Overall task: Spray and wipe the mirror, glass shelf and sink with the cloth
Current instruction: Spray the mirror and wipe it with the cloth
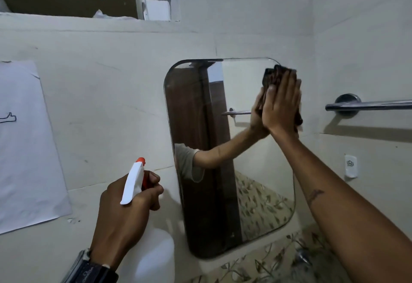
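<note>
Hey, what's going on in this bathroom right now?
A person is cleaning the wall mirror. Their right hand presses a dark cloth flat against the mirror's upper right corner. Their left hand holds a white spray bottle with an orange nozzle, pointed toward the glass. A chrome towel bar sits on the wall to the right. The shelf and sink aren't in view.

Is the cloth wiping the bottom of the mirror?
No, the right hand presses the dark cloth against the mirror's upper right corner.
</note>
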{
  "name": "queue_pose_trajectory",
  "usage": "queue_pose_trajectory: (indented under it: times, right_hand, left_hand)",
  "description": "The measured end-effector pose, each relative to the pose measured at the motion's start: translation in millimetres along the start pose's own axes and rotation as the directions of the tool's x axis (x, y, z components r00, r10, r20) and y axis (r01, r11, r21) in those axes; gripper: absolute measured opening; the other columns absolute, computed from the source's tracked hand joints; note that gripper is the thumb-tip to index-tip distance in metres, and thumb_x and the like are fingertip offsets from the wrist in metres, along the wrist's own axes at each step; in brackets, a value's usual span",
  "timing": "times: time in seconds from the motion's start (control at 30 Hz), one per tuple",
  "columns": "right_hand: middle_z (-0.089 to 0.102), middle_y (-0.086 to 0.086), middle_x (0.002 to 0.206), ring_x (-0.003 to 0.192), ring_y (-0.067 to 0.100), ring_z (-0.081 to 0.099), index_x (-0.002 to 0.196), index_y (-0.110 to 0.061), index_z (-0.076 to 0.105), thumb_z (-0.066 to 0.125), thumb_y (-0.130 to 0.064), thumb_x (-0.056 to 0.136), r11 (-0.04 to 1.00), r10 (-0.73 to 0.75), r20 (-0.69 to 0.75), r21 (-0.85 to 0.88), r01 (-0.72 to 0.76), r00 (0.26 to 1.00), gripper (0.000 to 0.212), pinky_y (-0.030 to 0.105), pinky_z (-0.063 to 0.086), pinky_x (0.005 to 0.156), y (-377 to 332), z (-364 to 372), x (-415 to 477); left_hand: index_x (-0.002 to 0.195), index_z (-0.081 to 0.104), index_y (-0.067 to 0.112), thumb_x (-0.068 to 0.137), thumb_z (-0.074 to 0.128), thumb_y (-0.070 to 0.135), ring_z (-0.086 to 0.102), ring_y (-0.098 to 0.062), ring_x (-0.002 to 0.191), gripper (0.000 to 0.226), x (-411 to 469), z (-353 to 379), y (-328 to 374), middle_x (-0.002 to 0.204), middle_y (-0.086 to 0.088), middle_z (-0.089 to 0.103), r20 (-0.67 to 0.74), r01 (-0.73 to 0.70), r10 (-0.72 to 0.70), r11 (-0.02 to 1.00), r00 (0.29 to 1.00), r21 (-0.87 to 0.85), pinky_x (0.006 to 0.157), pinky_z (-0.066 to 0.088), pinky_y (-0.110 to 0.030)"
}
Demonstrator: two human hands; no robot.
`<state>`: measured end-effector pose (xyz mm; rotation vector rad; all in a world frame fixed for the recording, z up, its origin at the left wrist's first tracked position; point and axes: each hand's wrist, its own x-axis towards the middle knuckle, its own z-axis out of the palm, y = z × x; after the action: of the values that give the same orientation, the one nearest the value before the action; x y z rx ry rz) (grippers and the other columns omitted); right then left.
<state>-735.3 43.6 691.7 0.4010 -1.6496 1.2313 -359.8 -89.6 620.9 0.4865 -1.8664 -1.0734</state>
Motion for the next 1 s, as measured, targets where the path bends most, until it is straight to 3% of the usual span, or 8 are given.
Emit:
queue_pose_trajectory:
  times: [0.13, 0.33, 0.5, 0.57, 0.67, 0.73, 0.9, 1.0]
  right_hand:
    - [0.019, 0.017, 0.168, 0.156, 0.032, 0.015, 0.159, -0.005, 0.019, 0.021, -0.042, 0.107, 0.999, 0.041, 0.036, 0.006, -0.042, 0.998, 0.065, 0.051, 0.015, 0.127, 45.7, -5.8, -65.7]
    - [0.013, 0.014, 0.170, 0.157, 0.030, 0.011, 0.161, -0.007, 0.013, 0.017, -0.058, 0.105, 0.984, 0.176, 0.129, -0.047, -0.172, 0.976, 0.076, 0.051, 0.017, 0.127, 106.2, -17.2, -194.5]
    - [0.015, 0.013, 0.169, 0.156, 0.032, 0.013, 0.161, -0.009, 0.015, 0.026, -0.053, 0.104, 0.947, 0.315, 0.171, 0.003, -0.321, 0.933, 0.073, 0.053, 0.022, 0.125, 129.7, -25.1, -273.7]
    - [0.017, 0.013, 0.169, 0.156, 0.032, 0.016, 0.161, -0.010, 0.017, 0.028, -0.048, 0.103, 0.926, 0.365, 0.188, 0.028, -0.377, 0.912, 0.071, 0.053, 0.025, 0.124, 132.5, -29.1, -291.3]
    - [0.022, 0.012, 0.168, 0.151, 0.035, 0.029, 0.161, -0.012, 0.020, 0.034, -0.038, 0.103, 0.897, 0.430, 0.193, 0.025, -0.442, 0.882, 0.065, 0.053, 0.038, 0.117, 136.0, -32.4, -302.9]
    - [0.023, 0.013, 0.167, 0.147, 0.038, 0.036, 0.161, -0.014, 0.020, 0.038, -0.031, 0.105, 0.885, 0.455, 0.205, 0.003, -0.466, 0.866, 0.061, 0.053, 0.043, 0.112, 136.1, -34.0, -302.4]
    - [0.020, 0.012, 0.168, 0.151, 0.033, 0.031, 0.160, -0.013, 0.020, 0.041, -0.024, 0.108, 0.838, 0.534, 0.281, -0.048, -0.544, 0.797, 0.058, 0.044, 0.033, 0.119, 114.8, -46.4, -310.3]
    - [0.020, 0.011, 0.168, 0.153, 0.029, 0.027, 0.161, -0.013, 0.020, 0.041, -0.024, 0.109, 0.824, 0.530, 0.383, -0.023, -0.566, 0.756, 0.057, 0.038, 0.028, 0.120, 80.7, -57.4, -335.5]
  left_hand:
    - [0.073, 0.072, 0.024, 0.060, 0.061, 0.025, 0.072, -0.033, 0.079, 0.018, -5.0, 4.8, -7.0, 0.072, -0.003, 0.077, 0.021, 0.024, -0.024, 1.000, 0.999, 0.017, 0.089, 0.057, -0.057]
    - [0.069, 0.068, 0.057, 0.061, 0.061, 0.025, 0.072, -0.032, 0.081, 0.034, -19.8, 13.2, -11.3, 0.077, 0.001, 0.077, 0.061, 0.049, -0.048, 0.999, 0.997, -0.006, 0.091, 0.056, -0.054]
    - [0.067, 0.068, 0.060, 0.061, 0.061, 0.023, 0.072, -0.031, 0.082, 0.038, -31.5, 11.3, -23.7, 0.078, 0.000, 0.076, 0.070, 0.077, -0.075, 0.997, 0.995, -0.025, 0.089, 0.054, -0.049]
    - [0.067, 0.072, 0.053, 0.061, 0.060, 0.023, 0.072, -0.031, 0.081, 0.032, -36.6, 8.9, -33.3, 0.075, -0.006, 0.075, 0.058, 0.104, -0.102, 0.994, 0.993, -0.030, 0.088, 0.054, -0.047]
    - [0.069, 0.073, 0.026, 0.065, 0.064, 0.022, 0.069, -0.031, 0.075, 0.010, -46.3, 6.1, -47.9, 0.074, -0.010, 0.076, 0.055, 0.140, -0.138, 0.990, 0.989, -0.017, 0.090, 0.056, -0.054]
    - [0.067, 0.070, 0.021, 0.070, 0.068, 0.019, 0.068, -0.033, 0.077, 0.005, -52.4, 6.5, -54.7, 0.077, -0.009, 0.076, 0.058, 0.158, -0.157, 0.987, 0.986, -0.008, 0.091, 0.056, -0.055]
    - [0.071, 0.071, 0.016, 0.065, 0.061, 0.025, 0.070, -0.025, 0.069, 0.015, -65.5, 7.4, -68.9, 0.071, -0.007, 0.076, 0.076, 0.165, -0.165, 0.986, 0.983, 0.002, 0.084, 0.056, -0.047]
    - [0.073, 0.071, 0.015, 0.079, 0.068, 0.013, 0.070, -0.021, 0.068, 0.006, -75.4, 6.4, -81.1, 0.071, -0.007, 0.076, 0.077, 0.166, -0.167, 0.986, 0.983, 0.017, 0.080, 0.053, -0.039]
